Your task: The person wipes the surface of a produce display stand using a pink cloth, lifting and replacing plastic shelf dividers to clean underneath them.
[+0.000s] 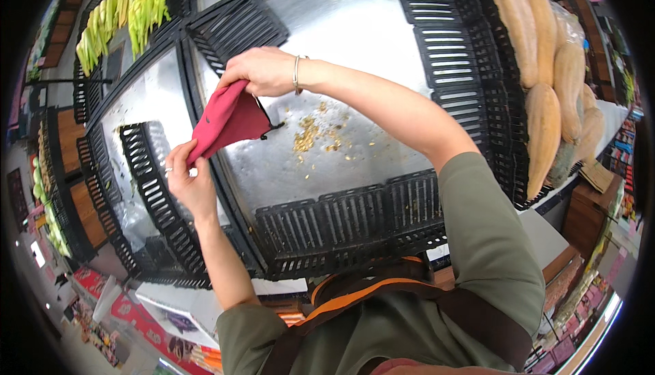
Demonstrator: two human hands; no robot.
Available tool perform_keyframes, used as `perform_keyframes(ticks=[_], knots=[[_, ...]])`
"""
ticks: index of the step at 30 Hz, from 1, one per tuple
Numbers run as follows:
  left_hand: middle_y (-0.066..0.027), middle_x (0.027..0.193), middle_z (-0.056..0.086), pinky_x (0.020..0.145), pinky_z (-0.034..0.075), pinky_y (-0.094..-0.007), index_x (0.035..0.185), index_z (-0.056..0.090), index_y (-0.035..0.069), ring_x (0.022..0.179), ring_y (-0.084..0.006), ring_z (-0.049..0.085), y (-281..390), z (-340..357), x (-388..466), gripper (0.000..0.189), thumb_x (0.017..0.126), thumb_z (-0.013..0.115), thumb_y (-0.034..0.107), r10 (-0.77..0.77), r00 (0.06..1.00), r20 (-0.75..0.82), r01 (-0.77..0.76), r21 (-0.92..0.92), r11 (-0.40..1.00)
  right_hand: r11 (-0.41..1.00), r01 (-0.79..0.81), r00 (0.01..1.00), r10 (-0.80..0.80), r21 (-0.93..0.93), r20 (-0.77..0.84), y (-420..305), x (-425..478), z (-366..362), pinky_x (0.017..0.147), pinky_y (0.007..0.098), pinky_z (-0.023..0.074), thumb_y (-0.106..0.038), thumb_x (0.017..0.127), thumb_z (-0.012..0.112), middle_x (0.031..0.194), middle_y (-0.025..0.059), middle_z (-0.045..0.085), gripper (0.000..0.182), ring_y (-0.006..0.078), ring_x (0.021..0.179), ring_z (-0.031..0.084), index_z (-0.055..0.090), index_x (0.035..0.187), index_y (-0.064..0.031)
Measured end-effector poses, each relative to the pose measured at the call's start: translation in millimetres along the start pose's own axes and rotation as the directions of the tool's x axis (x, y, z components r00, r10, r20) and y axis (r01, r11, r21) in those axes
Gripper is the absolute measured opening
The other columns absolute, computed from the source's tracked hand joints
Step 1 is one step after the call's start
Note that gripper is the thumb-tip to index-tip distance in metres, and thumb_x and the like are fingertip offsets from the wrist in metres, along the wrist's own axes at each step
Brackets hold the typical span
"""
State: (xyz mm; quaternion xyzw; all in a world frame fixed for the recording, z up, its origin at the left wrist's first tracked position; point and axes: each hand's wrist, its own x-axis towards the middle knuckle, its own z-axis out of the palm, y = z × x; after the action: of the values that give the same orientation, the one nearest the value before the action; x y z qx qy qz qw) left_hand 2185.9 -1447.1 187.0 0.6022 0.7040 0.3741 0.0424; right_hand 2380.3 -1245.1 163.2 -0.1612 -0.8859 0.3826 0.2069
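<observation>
A dark pink fabric piece (220, 121) with a small dark mark and a black cord (266, 119) is stretched between my two hands. My left hand (193, 183), wearing a ring, pinches its lower left end between thumb and fingers. The upper end is gripped by my right hand (263, 70), which has a metal bracelet at the wrist. Both hands are held above a metal display surface (307, 180). The cord hangs from the fabric's right side and ends in small black pieces. My right palm is hidden from view.
Yellowish crumbs (307, 137) are scattered over the metal. Black slatted plastic panels (353, 214) line its near edge, with more panels (445, 57) on the right. Long tan squashes (542, 134) are piled at the right, and corn (143, 11) lies at upper left. A loose black rack (158, 196) rests at left.
</observation>
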Motion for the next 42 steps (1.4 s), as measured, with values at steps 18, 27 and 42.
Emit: perform_keyframes(ticks=[18, 27, 42], knots=[[-0.0229, 0.146, 0.039, 0.113, 0.030, -0.0449, 0.141, 0.041, 0.000, 0.135, -0.0415, 0.035, -37.6, 120.2, -106.3, 0.062, 0.080, 0.050, -0.007, -0.033, 0.907, 0.419, -0.109, 0.310, 0.945, 0.943, 0.158, 0.921, -0.034, -0.294, 0.388, 86.4, -42.8, 88.2, 0.090, 0.0339, 0.0493, -0.013, 0.077, 0.067, 0.117, -0.0004, 0.059, 0.030, 0.0226, 0.109, 0.053, 0.070, 0.106, -0.0226], [-0.0200, 0.147, 0.038, 0.104, 0.036, -0.0460, 0.141, 0.043, 0.002, 0.117, -0.0406, 0.044, 66.5, 181.8, -164.3, 0.065, 0.077, 0.052, -0.006, -0.126, 0.957, 0.261, 0.055, 0.261, 0.964, 0.982, 0.054, 0.901, 0.031, -0.181, 0.433, 84.7, -127.7, 43.2, 0.088, 0.0318, 0.0476, -0.001, 0.069, 0.067, 0.107, 0.0017, 0.061, 0.028, 0.0250, 0.096, 0.052, 0.073, 0.094, -0.0123], [-0.0101, 0.125, 0.060, 0.101, 0.041, -0.0382, 0.124, 0.062, 0.010, 0.109, -0.0345, 0.051, -10.3, 222.2, 28.2, 0.051, 0.078, 0.052, -0.009, 0.114, 0.950, 0.291, -0.131, 0.042, 0.990, 0.852, -0.204, 0.973, 0.229, -0.481, -0.008, 155.3, -73.6, -17.5, 0.091, 0.0344, 0.0480, 0.006, 0.073, 0.058, 0.110, 0.0038, 0.063, 0.046, 0.0290, 0.096, 0.058, 0.070, 0.111, -0.0181]])
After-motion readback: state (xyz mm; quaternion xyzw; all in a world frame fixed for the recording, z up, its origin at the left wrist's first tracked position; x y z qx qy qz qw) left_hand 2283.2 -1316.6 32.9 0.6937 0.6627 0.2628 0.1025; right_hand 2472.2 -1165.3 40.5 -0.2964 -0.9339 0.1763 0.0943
